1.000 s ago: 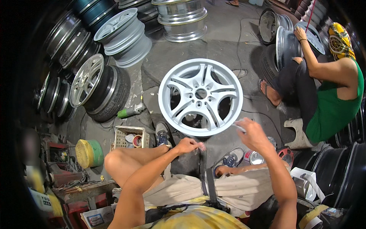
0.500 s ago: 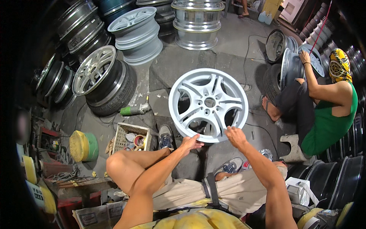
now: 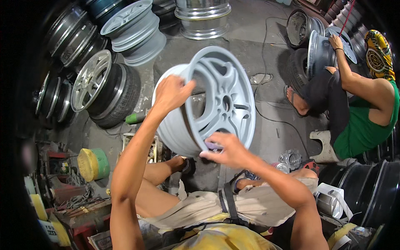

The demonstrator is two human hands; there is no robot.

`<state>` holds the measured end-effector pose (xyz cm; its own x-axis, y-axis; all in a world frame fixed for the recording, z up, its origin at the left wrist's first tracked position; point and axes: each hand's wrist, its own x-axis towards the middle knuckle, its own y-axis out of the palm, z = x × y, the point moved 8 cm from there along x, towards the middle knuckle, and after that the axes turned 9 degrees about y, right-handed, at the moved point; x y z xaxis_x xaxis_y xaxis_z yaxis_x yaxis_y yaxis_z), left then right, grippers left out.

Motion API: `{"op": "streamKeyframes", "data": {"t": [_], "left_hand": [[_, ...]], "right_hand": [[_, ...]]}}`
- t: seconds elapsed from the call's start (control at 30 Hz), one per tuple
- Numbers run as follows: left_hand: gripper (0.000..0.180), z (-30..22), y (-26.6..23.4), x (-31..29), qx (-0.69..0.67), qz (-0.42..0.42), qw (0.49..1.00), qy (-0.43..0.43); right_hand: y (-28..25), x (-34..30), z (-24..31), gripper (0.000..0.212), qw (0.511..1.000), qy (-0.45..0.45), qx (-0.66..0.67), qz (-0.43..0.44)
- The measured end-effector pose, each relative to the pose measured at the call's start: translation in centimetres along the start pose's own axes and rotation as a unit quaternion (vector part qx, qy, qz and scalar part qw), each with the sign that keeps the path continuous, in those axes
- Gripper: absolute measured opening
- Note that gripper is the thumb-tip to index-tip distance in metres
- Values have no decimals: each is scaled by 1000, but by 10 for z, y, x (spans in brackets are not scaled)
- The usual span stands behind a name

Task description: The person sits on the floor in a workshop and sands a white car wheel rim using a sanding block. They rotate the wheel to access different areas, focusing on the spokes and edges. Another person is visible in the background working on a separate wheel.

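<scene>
A pale grey alloy wheel rim (image 3: 227, 102) stands tilted in front of me, with its barrel turned to the left and its spokes to the right. My left hand (image 3: 171, 95), slightly blurred, grips the rim's upper left lip, the thumb toward the inside. At the lower lip my right hand (image 3: 227, 149) pinches a small purple pad (image 3: 213, 146), which looks like a piece of abrasive, against or close to the metal. Its fingers partly cover the pad.
A tyre with a silver rim (image 3: 93, 81) and stacked rims (image 3: 135, 31) stand at the left and back. A green angle grinder (image 3: 135, 118) and a plastic crate (image 3: 156, 148) lie beyond my left arm. On the right a co-worker in green (image 3: 366, 121) sits handling another rim.
The wheel has gone from lying face up to tilted on its side. My left hand moved up its left edge; a purple pad now shows in my right hand.
</scene>
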<state>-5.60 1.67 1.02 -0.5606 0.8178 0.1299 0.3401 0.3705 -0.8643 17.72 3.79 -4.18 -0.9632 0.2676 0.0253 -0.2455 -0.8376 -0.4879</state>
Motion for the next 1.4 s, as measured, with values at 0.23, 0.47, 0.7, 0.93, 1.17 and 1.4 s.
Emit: {"op": "streamKeyframes", "data": {"t": [0.23,0.47,0.7,0.93,1.17,1.4], "left_hand": [[47,-109,41,112,52,20,996,62],[56,-122,54,146,171,58,983,32],[40,-92,63,109,-3,-113,986,123],[37,-98,64,135,-14,-114,988,103],[42,-63,59,155,-47,-111,992,28],[47,-46,53,155,-27,-101,995,-6]], "right_hand": [[-204,-102,-99,35,927,175,-297,-145],[-283,-286,-133,32,847,320,-50,-421],[-168,-327,-202,29,873,357,-19,-330],[-138,-338,-188,31,894,324,3,-309],[-122,-335,-188,31,878,374,-15,-299],[-101,-329,-198,31,878,395,-18,-271]]}}
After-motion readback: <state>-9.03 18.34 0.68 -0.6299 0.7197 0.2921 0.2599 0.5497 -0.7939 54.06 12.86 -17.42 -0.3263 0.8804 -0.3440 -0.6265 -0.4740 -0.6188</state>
